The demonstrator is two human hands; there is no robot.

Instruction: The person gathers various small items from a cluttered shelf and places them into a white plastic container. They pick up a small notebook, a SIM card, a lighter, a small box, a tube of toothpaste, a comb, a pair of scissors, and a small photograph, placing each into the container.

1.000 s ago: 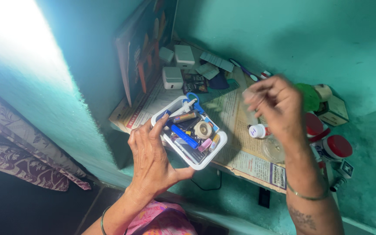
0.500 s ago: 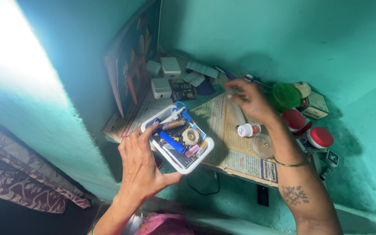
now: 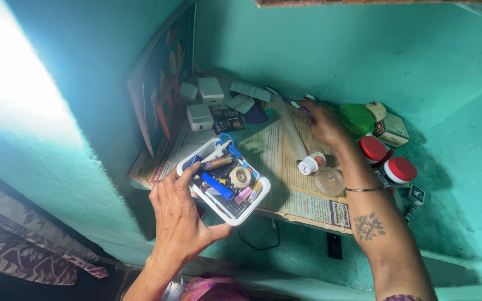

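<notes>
so the left hand point(image 3: 182, 214) is gripping a white tray point(image 3: 256, 196) by its near-left corner, thumb under the front edge and fingers curled over the rim, and the tray hangs out past the front lip of the shelf instead of resting flat on the newspaper lining point(image 3: 285, 167). it's packed with small stuff: a blue tube point(image 3: 216, 185), a roll of tape point(image 3: 240, 176) and blue-handled scissors point(image 3: 229, 140) poking over the far rim. honestly that's the risk i see: one-handed hold on a corner, any tilt and the loose bits slide out over the edge. the right hand point(image 3: 323, 120) is way off to the right of the tray at the back of the shelf, fingers down on a purple toothbrush point(image 3: 295, 102) by the wall; can't tell if it's actually pinched it or is just touching. its forearm passes right over a small white bottle point(image 3: 311, 163) with a red label band and a clear round lid point(image 3: 329, 181), both right of the tray, so an elbow drop could knock them off. further right of the tray: a green round lid point(image 3: 357, 118), two red-capped jars point(image 3: 400, 169) and a small printed carton point(image 3: 391, 130). behind the tray are three white charger blocks point(image 3: 200, 116), some white paper slips point(image 3: 250, 91), and a dark picture poster point(image 3: 160, 95) leaning on the left wall.
</notes>
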